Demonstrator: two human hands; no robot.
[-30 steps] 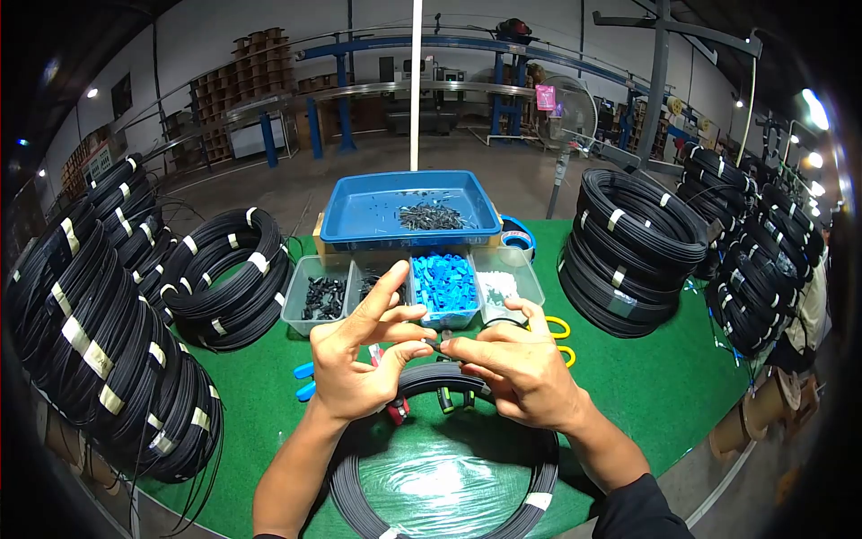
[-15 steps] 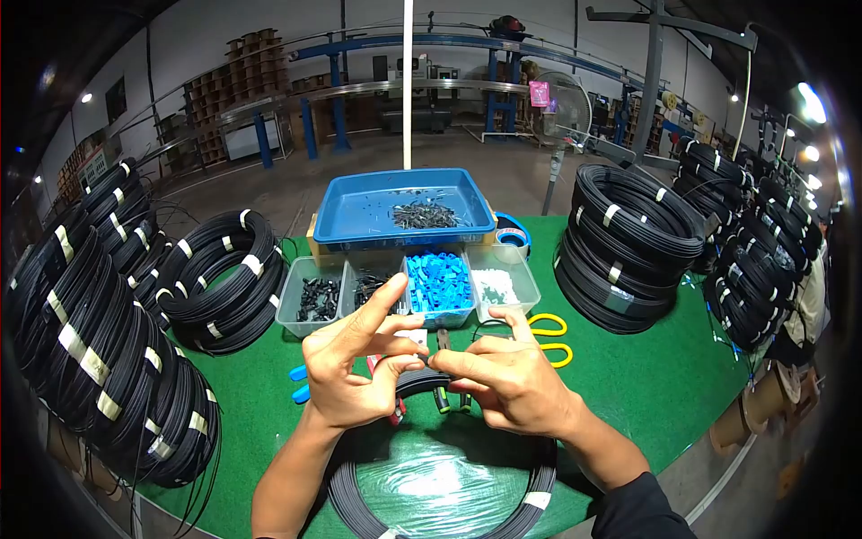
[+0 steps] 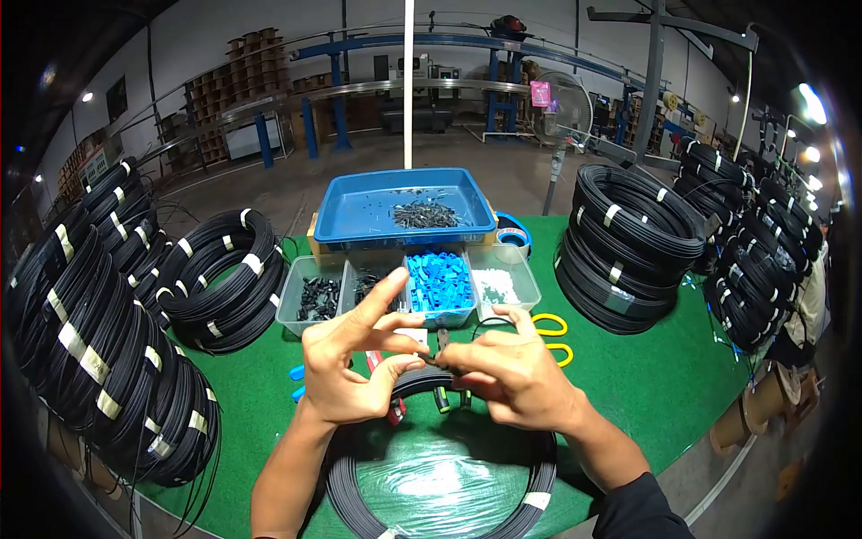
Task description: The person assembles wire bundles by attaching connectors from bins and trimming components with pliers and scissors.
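My left hand (image 3: 359, 364) pinches something small and dark between thumb and fingertips, over the back of a black cable coil (image 3: 341, 481). Close on its right, my right hand (image 3: 512, 373) grips the same dark piece, which looks like a cable end (image 3: 429, 358); its detail is too small to make out. The coil lies flat below the hands, with pale tape on it. Behind the fingers are pliers with green-and-black handles (image 3: 441, 400) and a red-handled tool (image 3: 396, 411), both partly covered.
A blue tray (image 3: 350, 211) with dark scraps stands behind clear bins holding black parts (image 3: 319, 298), blue connectors (image 3: 440, 283) and white pieces (image 3: 496, 287). Yellow-handled scissors (image 3: 558, 353) lie right of centre. Coil stacks (image 3: 628, 247) stand at right and others (image 3: 224, 278) at left.
My right hand has shifted slightly right, and its fingers have moved a little apart from my left fingertips, showing more of the dark piece between them.
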